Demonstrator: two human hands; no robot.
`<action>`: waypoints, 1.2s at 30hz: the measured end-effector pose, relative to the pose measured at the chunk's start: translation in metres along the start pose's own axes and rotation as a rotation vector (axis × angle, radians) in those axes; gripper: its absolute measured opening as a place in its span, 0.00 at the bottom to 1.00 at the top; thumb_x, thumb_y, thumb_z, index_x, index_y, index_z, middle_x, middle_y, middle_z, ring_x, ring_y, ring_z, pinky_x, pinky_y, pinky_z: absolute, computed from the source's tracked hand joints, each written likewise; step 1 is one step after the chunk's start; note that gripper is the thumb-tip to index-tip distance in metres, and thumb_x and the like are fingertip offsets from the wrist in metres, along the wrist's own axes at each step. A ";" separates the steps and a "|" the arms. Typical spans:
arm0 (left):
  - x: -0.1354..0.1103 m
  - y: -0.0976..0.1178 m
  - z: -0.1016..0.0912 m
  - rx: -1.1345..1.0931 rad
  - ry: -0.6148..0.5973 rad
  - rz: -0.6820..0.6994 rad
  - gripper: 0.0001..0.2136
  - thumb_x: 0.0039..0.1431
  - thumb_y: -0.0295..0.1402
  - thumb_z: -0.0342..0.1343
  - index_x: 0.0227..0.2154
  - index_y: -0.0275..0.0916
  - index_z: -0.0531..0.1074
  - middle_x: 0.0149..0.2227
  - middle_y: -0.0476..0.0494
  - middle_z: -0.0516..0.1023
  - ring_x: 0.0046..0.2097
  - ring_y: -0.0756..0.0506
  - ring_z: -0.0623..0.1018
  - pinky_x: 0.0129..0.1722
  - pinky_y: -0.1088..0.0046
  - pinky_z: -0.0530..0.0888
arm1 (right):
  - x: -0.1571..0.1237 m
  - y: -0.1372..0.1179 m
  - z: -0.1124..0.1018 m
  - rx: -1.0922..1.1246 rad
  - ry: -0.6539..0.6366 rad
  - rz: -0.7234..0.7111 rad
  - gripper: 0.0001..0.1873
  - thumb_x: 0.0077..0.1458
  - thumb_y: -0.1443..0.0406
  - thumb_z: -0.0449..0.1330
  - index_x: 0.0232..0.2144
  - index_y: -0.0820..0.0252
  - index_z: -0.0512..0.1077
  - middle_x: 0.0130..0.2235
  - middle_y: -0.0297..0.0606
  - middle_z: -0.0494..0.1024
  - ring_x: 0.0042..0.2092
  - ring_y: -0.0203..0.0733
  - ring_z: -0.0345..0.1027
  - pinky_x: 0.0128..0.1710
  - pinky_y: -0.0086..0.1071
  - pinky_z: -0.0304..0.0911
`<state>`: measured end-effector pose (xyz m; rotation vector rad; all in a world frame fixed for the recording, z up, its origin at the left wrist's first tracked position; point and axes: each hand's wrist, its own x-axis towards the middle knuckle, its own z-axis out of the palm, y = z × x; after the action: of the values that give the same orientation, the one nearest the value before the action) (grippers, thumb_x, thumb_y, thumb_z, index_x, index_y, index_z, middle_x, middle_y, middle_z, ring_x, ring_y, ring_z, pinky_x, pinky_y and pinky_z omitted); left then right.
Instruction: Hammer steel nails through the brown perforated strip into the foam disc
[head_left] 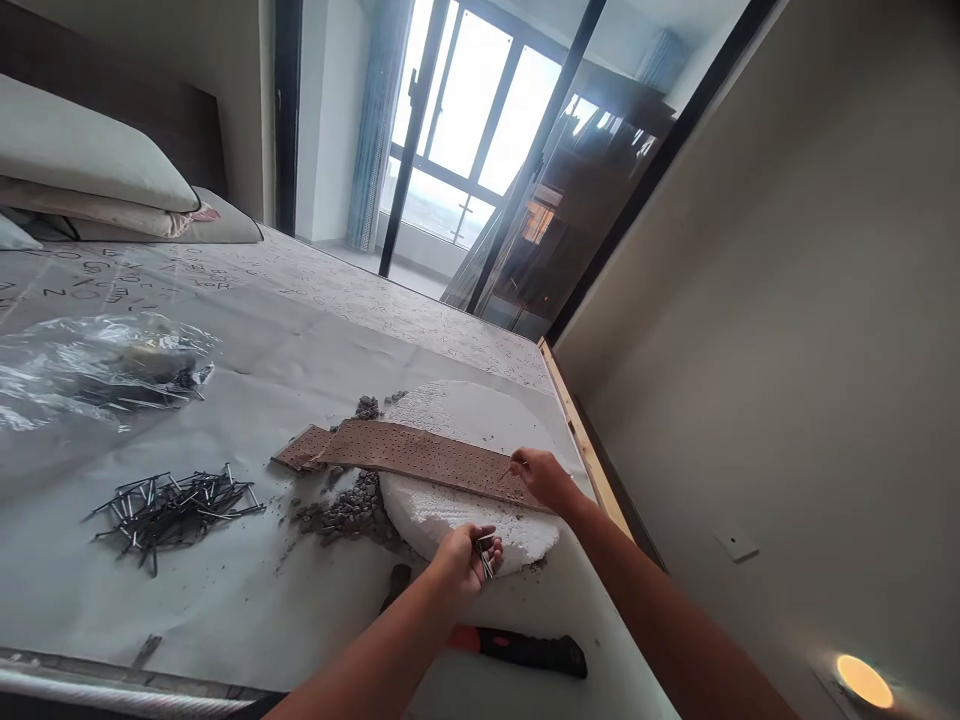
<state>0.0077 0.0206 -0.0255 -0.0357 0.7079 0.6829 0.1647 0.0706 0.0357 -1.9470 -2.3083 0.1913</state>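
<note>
A round white foam disc [450, 510] lies on a paper-covered bed [247, 380]. Across the disc lies a long brown strip full of small holes [420, 455]. My right hand [541, 475] pinches a single nail at the strip's right end, fingers closed. My left hand [465, 560] rests at the disc's near edge, closed on a small bunch of nails. A hammer with a black and red handle [517, 648] lies on the bed just under my left forearm.
A pile of loose dark nails [176, 505] lies to the left. Grey rubble bits [345, 510] sit beside the disc. A crumpled clear plastic bag [97, 370] lies further left, pillows [90, 160] behind. The bed's wooden edge [581, 440] runs along a wall on the right.
</note>
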 end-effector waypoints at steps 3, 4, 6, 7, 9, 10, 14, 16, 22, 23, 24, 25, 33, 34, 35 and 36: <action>-0.002 -0.002 0.004 0.015 0.036 0.013 0.05 0.52 0.20 0.44 0.27 0.34 0.62 0.19 0.45 0.68 0.22 0.51 0.72 0.24 0.77 0.72 | -0.013 -0.011 -0.009 0.291 -0.175 -0.201 0.11 0.56 0.64 0.52 0.34 0.62 0.74 0.37 0.40 0.77 0.37 0.36 0.70 0.35 0.26 0.61; -0.001 -0.003 0.004 0.016 0.032 0.021 0.05 0.52 0.20 0.44 0.27 0.34 0.62 0.19 0.45 0.68 0.22 0.51 0.72 0.25 0.77 0.73 | -0.019 -0.017 -0.009 0.343 -0.238 -0.272 0.10 0.55 0.65 0.53 0.33 0.61 0.74 0.37 0.40 0.77 0.37 0.36 0.70 0.36 0.26 0.62; 0.000 -0.005 0.005 0.049 0.021 0.035 0.06 0.51 0.19 0.43 0.26 0.34 0.63 0.18 0.46 0.67 0.21 0.51 0.71 0.24 0.77 0.72 | -0.033 -0.030 -0.006 0.329 -0.322 -0.360 0.09 0.52 0.67 0.55 0.31 0.61 0.76 0.40 0.40 0.77 0.37 0.36 0.70 0.37 0.26 0.62; 0.001 -0.007 0.005 0.079 0.012 0.037 0.07 0.51 0.19 0.43 0.26 0.34 0.63 0.18 0.47 0.66 0.20 0.52 0.70 0.22 0.78 0.70 | -0.040 -0.035 -0.004 0.296 -0.338 -0.370 0.08 0.51 0.68 0.56 0.30 0.61 0.76 0.40 0.39 0.76 0.37 0.36 0.69 0.37 0.26 0.62; 0.002 -0.008 0.004 0.131 -0.021 0.007 0.07 0.51 0.20 0.43 0.24 0.35 0.62 0.16 0.50 0.63 0.17 0.53 0.66 0.16 0.82 0.64 | -0.051 -0.041 -0.001 0.252 -0.316 -0.356 0.07 0.49 0.68 0.58 0.30 0.60 0.77 0.39 0.39 0.76 0.36 0.36 0.69 0.36 0.26 0.62; 0.002 -0.008 0.004 0.146 -0.045 -0.025 0.06 0.51 0.21 0.43 0.24 0.35 0.62 0.15 0.51 0.62 0.16 0.54 0.65 0.14 0.83 0.61 | -0.054 -0.040 0.000 0.247 -0.271 -0.334 0.06 0.49 0.68 0.59 0.30 0.61 0.77 0.38 0.39 0.76 0.36 0.36 0.69 0.36 0.26 0.62; -0.002 -0.007 0.002 0.174 -0.078 -0.114 0.03 0.52 0.23 0.45 0.25 0.35 0.61 0.18 0.51 0.62 0.16 0.56 0.62 0.11 0.86 0.53 | -0.053 -0.021 0.005 0.127 -0.014 -0.161 0.09 0.53 0.67 0.56 0.33 0.62 0.76 0.37 0.40 0.77 0.38 0.36 0.69 0.38 0.25 0.61; -0.004 -0.008 0.002 0.184 -0.062 -0.115 0.03 0.52 0.23 0.47 0.26 0.36 0.61 0.19 0.51 0.63 0.15 0.57 0.61 0.10 0.87 0.52 | -0.048 -0.008 0.009 -0.047 0.037 -0.048 0.12 0.56 0.69 0.52 0.34 0.62 0.76 0.37 0.41 0.76 0.38 0.36 0.69 0.37 0.25 0.61; -0.006 -0.017 0.003 0.188 -0.026 -0.099 0.05 0.53 0.22 0.46 0.25 0.36 0.59 0.19 0.52 0.61 0.16 0.58 0.60 0.10 0.87 0.53 | -0.029 0.007 0.030 -0.255 0.017 0.044 0.15 0.58 0.70 0.48 0.32 0.64 0.76 0.36 0.43 0.76 0.36 0.38 0.69 0.32 0.26 0.59; -0.006 -0.019 0.003 0.189 -0.023 -0.092 0.05 0.53 0.22 0.46 0.25 0.36 0.59 0.19 0.52 0.61 0.16 0.58 0.60 0.11 0.87 0.53 | -0.026 0.006 0.034 -0.271 0.010 0.040 0.16 0.58 0.70 0.48 0.31 0.64 0.76 0.36 0.43 0.76 0.36 0.38 0.69 0.32 0.26 0.59; -0.006 -0.021 0.002 0.191 -0.020 -0.090 0.05 0.53 0.22 0.47 0.25 0.35 0.60 0.19 0.52 0.61 0.16 0.58 0.60 0.11 0.87 0.52 | -0.024 0.006 0.037 -0.286 0.000 0.035 0.16 0.57 0.71 0.48 0.31 0.64 0.76 0.36 0.44 0.76 0.37 0.38 0.69 0.32 0.26 0.59; -0.005 -0.023 0.001 0.193 -0.017 -0.093 0.04 0.52 0.22 0.47 0.25 0.35 0.60 0.19 0.52 0.62 0.16 0.58 0.60 0.11 0.87 0.52 | -0.023 0.005 0.041 -0.300 -0.010 0.028 0.16 0.57 0.71 0.48 0.31 0.64 0.75 0.36 0.44 0.76 0.37 0.39 0.69 0.33 0.27 0.59; 0.004 -0.026 -0.008 0.164 -0.033 -0.120 0.05 0.50 0.22 0.49 0.24 0.35 0.60 0.19 0.52 0.62 0.16 0.58 0.60 0.11 0.85 0.52 | -0.016 0.004 0.050 -0.350 -0.076 -0.033 0.14 0.52 0.77 0.49 0.30 0.70 0.75 0.35 0.51 0.76 0.38 0.45 0.70 0.35 0.31 0.59; 0.004 -0.025 -0.008 0.160 -0.037 -0.115 0.05 0.51 0.21 0.49 0.23 0.35 0.60 0.19 0.52 0.62 0.16 0.58 0.60 0.11 0.86 0.52 | -0.015 0.004 0.048 -0.347 -0.082 -0.033 0.14 0.52 0.77 0.49 0.29 0.69 0.74 0.35 0.50 0.76 0.37 0.45 0.71 0.34 0.31 0.59; 0.004 -0.024 -0.007 0.157 -0.040 -0.110 0.06 0.51 0.21 0.49 0.23 0.36 0.59 0.19 0.52 0.62 0.16 0.58 0.60 0.11 0.86 0.52 | -0.014 0.004 0.046 -0.343 -0.083 -0.026 0.13 0.52 0.76 0.49 0.29 0.69 0.74 0.34 0.50 0.76 0.37 0.44 0.71 0.34 0.30 0.59; 0.003 -0.023 -0.007 0.154 -0.043 -0.109 0.06 0.51 0.21 0.48 0.23 0.36 0.59 0.19 0.52 0.62 0.16 0.58 0.60 0.11 0.86 0.52 | -0.013 0.004 0.044 -0.337 -0.082 -0.015 0.13 0.53 0.75 0.50 0.29 0.68 0.74 0.34 0.50 0.76 0.36 0.44 0.71 0.33 0.30 0.59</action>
<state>0.0192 0.0026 -0.0370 0.0816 0.7102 0.5222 0.1638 0.0571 -0.0081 -2.1024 -2.5455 -0.1313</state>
